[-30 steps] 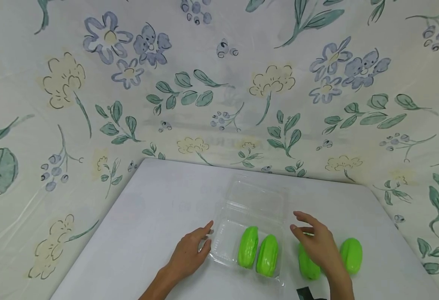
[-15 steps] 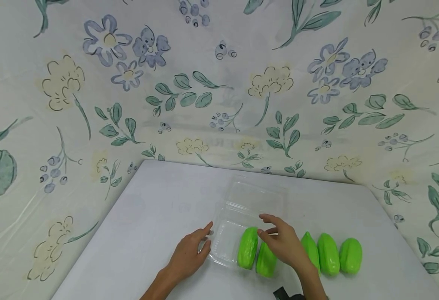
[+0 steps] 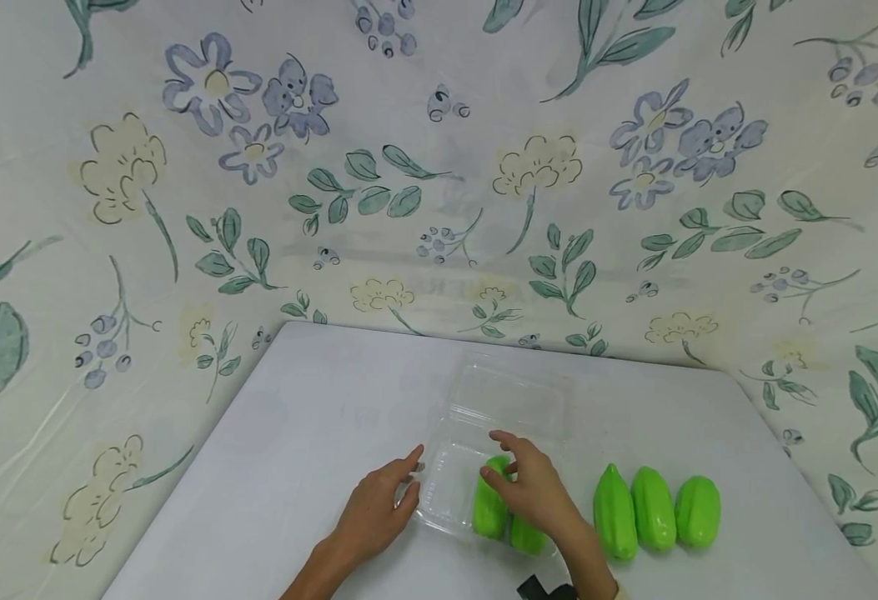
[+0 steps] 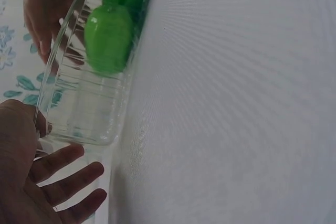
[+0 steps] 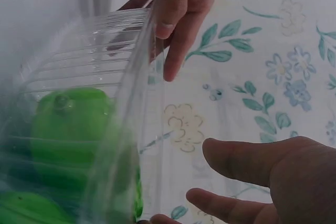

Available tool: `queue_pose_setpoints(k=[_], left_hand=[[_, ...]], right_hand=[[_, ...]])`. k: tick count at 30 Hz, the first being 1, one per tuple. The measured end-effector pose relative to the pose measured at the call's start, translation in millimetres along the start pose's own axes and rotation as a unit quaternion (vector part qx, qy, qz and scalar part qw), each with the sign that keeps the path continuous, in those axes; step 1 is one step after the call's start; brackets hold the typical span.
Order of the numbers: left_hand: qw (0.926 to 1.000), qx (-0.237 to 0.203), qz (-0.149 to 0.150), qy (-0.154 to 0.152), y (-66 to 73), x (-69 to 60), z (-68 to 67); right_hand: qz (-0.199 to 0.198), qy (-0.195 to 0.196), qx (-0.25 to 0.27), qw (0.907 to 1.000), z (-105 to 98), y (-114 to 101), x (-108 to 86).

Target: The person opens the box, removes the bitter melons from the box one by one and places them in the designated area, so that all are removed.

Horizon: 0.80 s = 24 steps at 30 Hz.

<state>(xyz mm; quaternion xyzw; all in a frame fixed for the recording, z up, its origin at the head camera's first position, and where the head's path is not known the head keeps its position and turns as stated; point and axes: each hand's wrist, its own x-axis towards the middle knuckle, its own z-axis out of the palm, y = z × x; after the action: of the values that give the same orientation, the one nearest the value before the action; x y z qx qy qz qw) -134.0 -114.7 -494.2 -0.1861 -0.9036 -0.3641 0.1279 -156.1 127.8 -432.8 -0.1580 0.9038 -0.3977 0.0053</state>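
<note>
A clear plastic clamshell box (image 3: 446, 487) lies with its lid (image 3: 509, 396) folded back on the white table. Two bright green, oblong, ridged fruit-like pieces sit in its right part: the left piece (image 3: 489, 508) and the right piece (image 3: 526, 537), partly covered by my right hand. My left hand (image 3: 374, 512) is at the box's left edge, its thumb and index finger apart beside the rim and the other fingers spread in the left wrist view (image 4: 68, 182). My right hand (image 3: 532, 487) hovers over the green pieces with parted fingers and nothing held.
Right of the box, three more green pieces stand in a row: a pointed one (image 3: 614, 512), a middle one (image 3: 654, 508) and a rounder one (image 3: 699, 512). A floral sheet (image 3: 439, 208) hangs behind the table (image 3: 318, 400). A black item (image 3: 544, 587) shows near my right wrist.
My right hand has moved left, from above the loose green pieces to over the box. The loose pieces are uncovered now. My left hand stays at the box's edge.
</note>
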Motion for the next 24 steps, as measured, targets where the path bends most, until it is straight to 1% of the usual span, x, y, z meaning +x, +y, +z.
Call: queue_pose_setpoints(k=[2,4,7,10,12,15,21,24], left_hand=[[1.0000,-0.001,0.001,0.001,-0.1,0.0,0.2],[1.0000,-0.001,0.001,0.002,-0.3,0.0,0.4],[1.0000,0.002,-0.001,0.003,-0.9,0.0,1.0],[1.0000,0.000,-0.002,0.001,-1.3,-0.2,1.7],[1.0000,-0.003,0.000,0.000,-1.3,-0.5,2.4],[1.0000,-0.007,0.004,-0.003,-0.4,-1.0,3.6],[1.0000,-0.005,0.009,0.000,-1.1,-0.8,2.6],[1.0000,-0.001,0.009,0.000,-1.4,-0.2,2.1]], right_hand=[[0.002,0.015,-0.036,0.9992,4,0,-0.3],[0.011,0.024,-0.087,0.9959,10,0,-0.4],[0.019,0.027,-0.167,0.9853,20,-1,0.0],[0.014,0.016,-0.216,0.9762,29,-2,0.3],[0.005,0.007,-0.223,0.9748,35,-3,0.3],[0.004,0.000,-0.217,0.9761,39,-3,-0.6],[-0.007,0.016,-0.194,0.9808,37,-2,-1.0],[-0.009,0.015,-0.186,0.9824,35,-2,0.3]])
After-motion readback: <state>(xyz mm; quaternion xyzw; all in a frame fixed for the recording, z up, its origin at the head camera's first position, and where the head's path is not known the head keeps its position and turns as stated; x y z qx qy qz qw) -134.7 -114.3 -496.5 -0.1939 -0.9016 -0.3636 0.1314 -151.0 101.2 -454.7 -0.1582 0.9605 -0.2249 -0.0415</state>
